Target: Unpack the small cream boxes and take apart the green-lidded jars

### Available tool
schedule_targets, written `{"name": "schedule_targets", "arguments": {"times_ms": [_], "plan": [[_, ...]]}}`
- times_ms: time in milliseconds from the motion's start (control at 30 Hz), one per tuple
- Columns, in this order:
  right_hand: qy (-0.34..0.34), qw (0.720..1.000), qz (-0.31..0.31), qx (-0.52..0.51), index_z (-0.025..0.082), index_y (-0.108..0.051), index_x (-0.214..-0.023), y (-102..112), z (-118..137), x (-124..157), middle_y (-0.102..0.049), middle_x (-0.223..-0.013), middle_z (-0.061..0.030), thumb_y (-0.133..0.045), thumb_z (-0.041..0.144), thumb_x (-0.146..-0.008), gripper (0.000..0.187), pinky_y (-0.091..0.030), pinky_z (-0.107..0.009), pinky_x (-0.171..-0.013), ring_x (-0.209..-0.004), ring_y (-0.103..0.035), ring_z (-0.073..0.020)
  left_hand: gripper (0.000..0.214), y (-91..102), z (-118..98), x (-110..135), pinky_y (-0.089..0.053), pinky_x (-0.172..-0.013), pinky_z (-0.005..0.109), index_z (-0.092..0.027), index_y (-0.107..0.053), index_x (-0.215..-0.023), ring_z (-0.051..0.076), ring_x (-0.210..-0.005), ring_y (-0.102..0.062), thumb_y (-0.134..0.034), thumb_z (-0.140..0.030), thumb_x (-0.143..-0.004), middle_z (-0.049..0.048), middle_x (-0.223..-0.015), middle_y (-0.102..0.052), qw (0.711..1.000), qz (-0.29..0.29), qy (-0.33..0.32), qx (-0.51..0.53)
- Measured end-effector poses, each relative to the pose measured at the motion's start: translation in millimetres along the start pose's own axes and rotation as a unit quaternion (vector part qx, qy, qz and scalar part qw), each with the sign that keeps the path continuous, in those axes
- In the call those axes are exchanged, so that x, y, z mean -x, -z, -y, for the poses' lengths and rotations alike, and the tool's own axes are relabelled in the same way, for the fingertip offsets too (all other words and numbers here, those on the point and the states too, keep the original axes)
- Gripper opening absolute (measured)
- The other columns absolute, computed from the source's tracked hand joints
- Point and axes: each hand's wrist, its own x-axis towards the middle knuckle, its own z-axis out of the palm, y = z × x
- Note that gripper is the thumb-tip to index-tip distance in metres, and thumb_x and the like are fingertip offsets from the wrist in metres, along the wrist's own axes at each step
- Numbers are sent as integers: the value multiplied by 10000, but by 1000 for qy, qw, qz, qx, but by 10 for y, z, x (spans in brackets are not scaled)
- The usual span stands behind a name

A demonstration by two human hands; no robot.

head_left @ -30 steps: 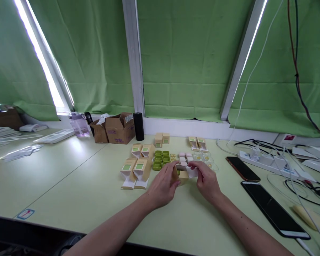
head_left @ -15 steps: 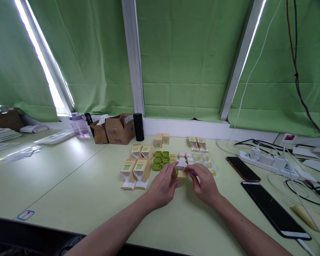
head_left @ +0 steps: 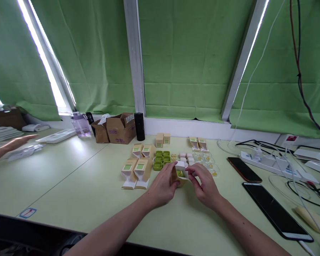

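My left hand (head_left: 161, 185) is wrapped round a small tan cardboard box (head_left: 181, 182) with its top open. Inside the box a green piece (head_left: 180, 173) shows, and a white flap stands up at its back. My right hand (head_left: 204, 183) pinches at the box's right flap with thumb and fingertips. Just beyond my hands are green square cups (head_left: 158, 165), tiny yellowish pieces (head_left: 173, 156), white blocks (head_left: 186, 155) and clear round pieces with yellow spots (head_left: 209, 165). Several tan boxes with opened flaps (head_left: 142, 169) lie left of my left hand.
Two closed tan boxes (head_left: 163, 139) and two opened ones (head_left: 198, 144) stand farther back. Phones (head_left: 276, 209), a power strip (head_left: 272, 165) and cables lie on the right. Brown cartons (head_left: 121, 129), a black cylinder (head_left: 139, 127) and another person's hand (head_left: 20, 141) are to the left.
The box in my hands now opens wider at the top, and the green piece inside has come into sight. Another person's hand has entered at the far left.
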Motion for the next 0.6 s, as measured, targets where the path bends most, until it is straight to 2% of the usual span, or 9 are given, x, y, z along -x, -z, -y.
{"name": "schedule_targets", "arguments": {"times_ms": [133,267,433,600], "plan": [[8,999,41,12,242,-571,-1167,15,10,-14,-647,-927,-59,-557,113,-896,300,-516,-411,-779,-891,-604,-256,729,-16,50,0,-534,-1075,475,-233,-363,-1523,281,-1274,-586,-646,-122,-861,134,-1420,-541,1000,1,8,8],[14,996,77,44,231,-556,-1180,28,31,-39,-646,-1031,-86,-600,117,-868,336,-518,-433,-814,-964,-589,-276,717,-30,98,-10,-528,-1093,486,-237,-398,-1501,286,-1291,-579,-661,-119,-845,129,-1399,-555,1000,-8,0,22],[22,993,81,86,222,-569,-1196,10,-5,-45,-650,-1083,-103,-633,131,-859,355,-528,-431,-814,-1004,-596,-292,675,-47,147,-27,-535,-1090,479,-238,-446,-1462,267,-1244,-611,-682,-120,-840,122,-1382,-574,999,-8,4,42],[37,993,70,86,222,-581,-1179,10,-11,-31,-663,-1071,-104,-643,144,-862,332,-530,-442,-815,-1002,-601,-295,678,-46,147,-29,-552,-1071,450,-242,-486,-1426,265,-1270,-602,-729,-112,-806,103,-1390,-587,998,-25,18,51]]}}
